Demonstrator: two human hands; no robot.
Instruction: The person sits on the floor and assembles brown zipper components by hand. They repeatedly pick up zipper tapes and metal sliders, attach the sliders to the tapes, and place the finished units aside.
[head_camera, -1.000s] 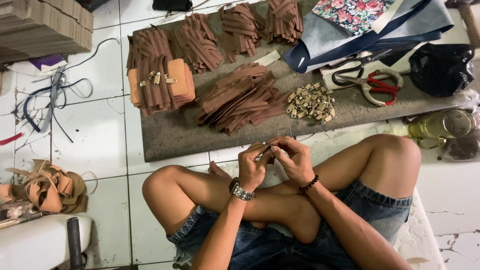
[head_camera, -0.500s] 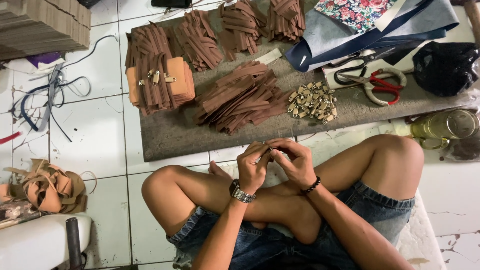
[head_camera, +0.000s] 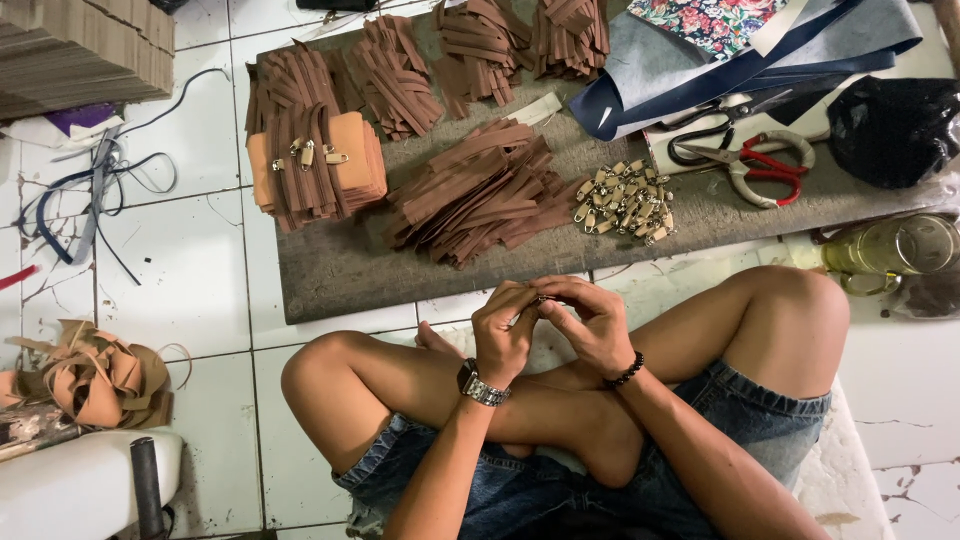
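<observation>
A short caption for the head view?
Seated cross-legged, left hand and right hand pinch something small near brown strips.

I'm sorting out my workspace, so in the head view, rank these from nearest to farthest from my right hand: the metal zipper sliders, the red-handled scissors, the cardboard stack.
1. Pile of metal zipper sliders: just ahead of the right hand, on the board.
2. Red-handled scissors: farther ahead, off to the right.
3. Cardboard stack: far left corner, on the floor.

A single head-worn camera looks steeply down, close over the left hand (head_camera: 503, 335) and right hand (head_camera: 590, 322). Beyond the hands lies a grey work board (head_camera: 340, 270); crossed legs fill the foreground.
</observation>
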